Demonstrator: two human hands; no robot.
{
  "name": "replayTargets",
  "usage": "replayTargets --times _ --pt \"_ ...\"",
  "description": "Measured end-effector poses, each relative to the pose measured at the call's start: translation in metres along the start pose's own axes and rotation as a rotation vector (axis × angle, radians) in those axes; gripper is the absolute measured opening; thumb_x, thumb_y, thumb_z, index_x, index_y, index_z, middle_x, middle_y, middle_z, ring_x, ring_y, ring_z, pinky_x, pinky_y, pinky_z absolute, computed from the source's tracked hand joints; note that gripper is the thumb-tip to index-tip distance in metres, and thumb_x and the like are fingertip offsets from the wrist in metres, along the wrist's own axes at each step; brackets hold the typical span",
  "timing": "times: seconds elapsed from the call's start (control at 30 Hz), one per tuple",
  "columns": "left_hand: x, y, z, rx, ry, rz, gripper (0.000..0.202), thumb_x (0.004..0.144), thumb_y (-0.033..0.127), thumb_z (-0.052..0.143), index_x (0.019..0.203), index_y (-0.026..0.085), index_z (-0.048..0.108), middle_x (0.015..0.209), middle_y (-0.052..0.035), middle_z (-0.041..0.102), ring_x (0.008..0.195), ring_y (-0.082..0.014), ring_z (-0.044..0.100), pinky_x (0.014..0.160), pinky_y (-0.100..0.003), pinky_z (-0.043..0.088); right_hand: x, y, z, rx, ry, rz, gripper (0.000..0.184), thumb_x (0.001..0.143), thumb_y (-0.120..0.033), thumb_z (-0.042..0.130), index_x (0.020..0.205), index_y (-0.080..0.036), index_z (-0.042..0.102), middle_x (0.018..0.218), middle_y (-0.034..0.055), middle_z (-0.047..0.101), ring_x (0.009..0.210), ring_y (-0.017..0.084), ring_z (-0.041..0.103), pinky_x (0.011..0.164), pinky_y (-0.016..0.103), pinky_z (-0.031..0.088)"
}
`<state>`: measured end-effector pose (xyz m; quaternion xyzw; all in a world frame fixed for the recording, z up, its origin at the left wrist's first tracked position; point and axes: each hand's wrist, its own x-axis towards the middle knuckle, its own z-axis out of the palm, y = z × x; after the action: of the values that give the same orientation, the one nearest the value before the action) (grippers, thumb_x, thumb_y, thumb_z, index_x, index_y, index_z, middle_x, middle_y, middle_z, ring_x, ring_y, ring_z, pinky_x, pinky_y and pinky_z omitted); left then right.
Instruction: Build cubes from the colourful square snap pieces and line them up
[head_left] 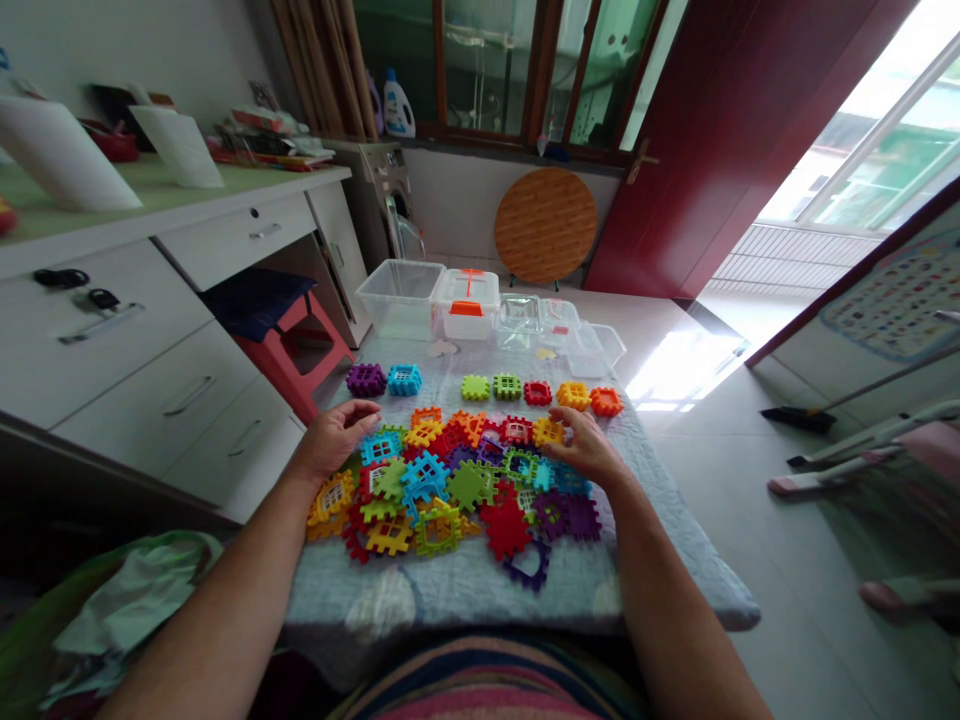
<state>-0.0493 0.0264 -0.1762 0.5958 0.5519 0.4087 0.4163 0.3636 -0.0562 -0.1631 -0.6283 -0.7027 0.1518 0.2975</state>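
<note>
A heap of interlocking plastic building blocks (471, 485) in many colours covers the middle of the cloth-covered table. My right hand (589, 450) is at the heap's right side, thumb and fingers around a yellow building block (548, 432). At the upper left edge of the heap, my left hand (334, 440) is half curled, with a gap between thumb and fingers and nothing visible in it. Beyond the heap runs a row of stacked blocks: purple (366, 379), blue (404, 379), green (475, 387), red (537, 392), yellow (573, 394) and orange (606, 402).
Clear plastic boxes stand at the table's far end: a large open bin (397, 300), a box with orange latches (469, 300) and several smaller ones. A red stool (289, 350) is beside the white drawers (187, 390) on the left. A round wooden board (546, 225) leans at the wall.
</note>
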Motion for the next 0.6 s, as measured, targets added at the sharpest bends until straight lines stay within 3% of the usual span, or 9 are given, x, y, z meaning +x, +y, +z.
replayTargets --times 0.4,0.6 --pt "0.0 0.005 0.001 0.021 0.029 0.011 0.05 0.062 0.058 0.075 0.092 0.018 0.07 0.084 -0.0047 0.072 0.074 -0.0197 0.064 0.067 -0.028 0.052 0.0 -0.002 0.002 -0.036 -0.04 -0.084 0.055 0.069 -0.021 0.067 0.123 -0.022 0.059 0.115 0.0087 0.065 0.109 0.027 0.058 0.099 0.045 0.044" --pt "0.0 0.008 0.002 0.022 0.025 -0.003 0.049 0.061 0.057 0.075 0.091 0.019 0.07 0.082 -0.0039 0.071 0.071 -0.0196 0.063 0.065 -0.028 0.052 0.005 -0.006 -0.027 -0.042 0.076 -0.11 0.054 0.073 -0.023 0.063 0.127 -0.022 0.055 0.123 0.0097 0.062 0.116 0.028 0.053 0.103 0.047 0.041"
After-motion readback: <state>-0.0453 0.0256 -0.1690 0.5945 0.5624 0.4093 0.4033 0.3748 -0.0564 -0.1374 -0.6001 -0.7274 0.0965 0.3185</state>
